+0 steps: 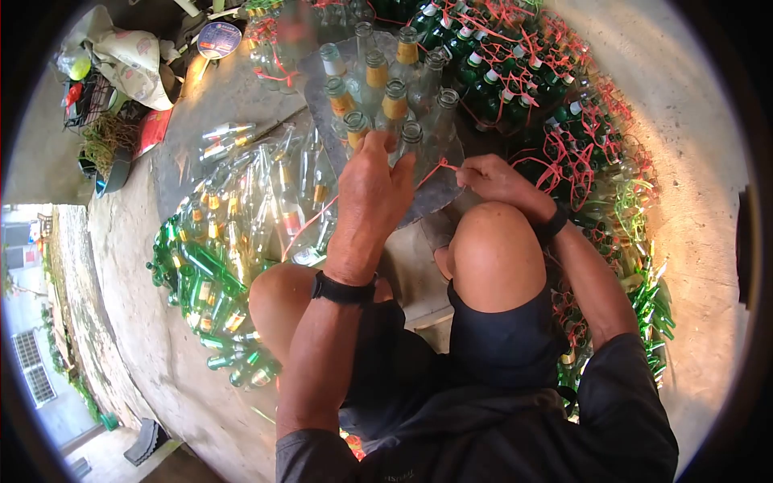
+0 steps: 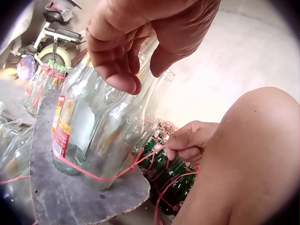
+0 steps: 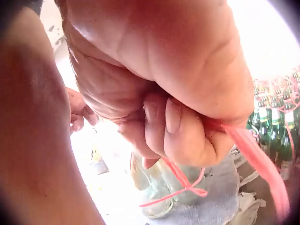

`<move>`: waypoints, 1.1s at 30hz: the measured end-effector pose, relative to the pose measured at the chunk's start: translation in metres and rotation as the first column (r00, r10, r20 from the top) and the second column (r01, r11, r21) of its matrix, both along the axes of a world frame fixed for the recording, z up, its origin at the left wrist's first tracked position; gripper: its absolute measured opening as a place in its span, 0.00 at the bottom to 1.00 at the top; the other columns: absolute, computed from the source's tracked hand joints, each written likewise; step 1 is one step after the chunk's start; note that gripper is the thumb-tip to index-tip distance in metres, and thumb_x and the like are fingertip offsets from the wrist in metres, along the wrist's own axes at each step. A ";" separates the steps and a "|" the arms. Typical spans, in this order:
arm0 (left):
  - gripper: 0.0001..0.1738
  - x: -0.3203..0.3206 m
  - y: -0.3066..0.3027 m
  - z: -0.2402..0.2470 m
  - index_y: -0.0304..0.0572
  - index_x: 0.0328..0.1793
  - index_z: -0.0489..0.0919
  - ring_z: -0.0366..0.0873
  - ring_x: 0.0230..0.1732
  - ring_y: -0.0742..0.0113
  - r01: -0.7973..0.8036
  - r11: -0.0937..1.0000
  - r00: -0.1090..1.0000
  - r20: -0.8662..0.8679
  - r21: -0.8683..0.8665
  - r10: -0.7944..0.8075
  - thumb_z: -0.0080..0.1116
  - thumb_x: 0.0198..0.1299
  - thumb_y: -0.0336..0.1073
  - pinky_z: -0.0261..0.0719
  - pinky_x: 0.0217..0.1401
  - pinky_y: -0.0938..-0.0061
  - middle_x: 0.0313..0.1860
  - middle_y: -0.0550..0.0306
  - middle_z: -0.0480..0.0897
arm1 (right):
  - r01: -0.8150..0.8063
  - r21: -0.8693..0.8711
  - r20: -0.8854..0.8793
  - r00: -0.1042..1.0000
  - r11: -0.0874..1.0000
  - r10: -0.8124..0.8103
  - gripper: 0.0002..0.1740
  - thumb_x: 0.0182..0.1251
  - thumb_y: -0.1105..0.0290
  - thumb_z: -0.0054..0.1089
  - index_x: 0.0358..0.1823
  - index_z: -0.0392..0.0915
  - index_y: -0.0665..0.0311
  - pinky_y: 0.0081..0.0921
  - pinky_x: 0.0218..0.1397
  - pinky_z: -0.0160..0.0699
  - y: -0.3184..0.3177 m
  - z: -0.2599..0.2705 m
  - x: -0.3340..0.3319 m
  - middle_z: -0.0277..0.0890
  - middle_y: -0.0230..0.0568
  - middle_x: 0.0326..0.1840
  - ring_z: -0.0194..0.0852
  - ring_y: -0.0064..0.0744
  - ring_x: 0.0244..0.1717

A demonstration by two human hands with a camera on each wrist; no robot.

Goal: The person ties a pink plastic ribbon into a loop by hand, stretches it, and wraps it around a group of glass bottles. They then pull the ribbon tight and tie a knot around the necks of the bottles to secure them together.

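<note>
A cluster of clear glass bottles [image 1: 376,74], some with orange neck foil, stands upright on a dark grey slab [image 2: 61,201]. Pink plastic string [image 2: 110,179] runs around the bottles low down and crosses itself at the near right side. My right hand [image 1: 495,179] grips one end of the string, fingers curled tight around it, right of the bottles; a tail of string [image 3: 265,168] comes out of the fist. Over the near bottles' necks hovers my left hand [image 1: 370,189], its fingers loosely bent with nothing between thumb and fingertips.
Green bottles [image 1: 491,76] tied with pink string crowd the back right. Loose clear bottles [image 1: 286,189] and green bottles [image 1: 213,266] lie in a heap at the left. My bent knees [image 1: 499,249] flank the slab's near side. Bags and odds and ends [image 1: 133,64] sit at the far left.
</note>
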State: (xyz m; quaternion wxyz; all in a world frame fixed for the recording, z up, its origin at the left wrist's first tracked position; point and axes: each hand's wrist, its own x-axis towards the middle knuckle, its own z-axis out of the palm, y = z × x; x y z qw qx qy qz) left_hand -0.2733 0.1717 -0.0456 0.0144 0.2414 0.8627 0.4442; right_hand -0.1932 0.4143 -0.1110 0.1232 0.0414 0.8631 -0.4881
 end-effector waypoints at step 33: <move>0.38 0.035 0.104 -0.022 0.16 0.77 0.53 0.70 0.67 0.20 -0.118 0.940 0.989 -0.043 0.320 0.139 0.56 0.67 0.26 0.74 0.67 0.46 0.66 0.14 0.68 | -0.246 0.572 -0.099 0.926 0.783 0.364 0.12 0.59 0.66 0.61 0.25 0.79 0.69 0.42 0.30 0.72 -0.003 0.168 -0.081 0.75 0.52 0.21 0.73 0.50 0.23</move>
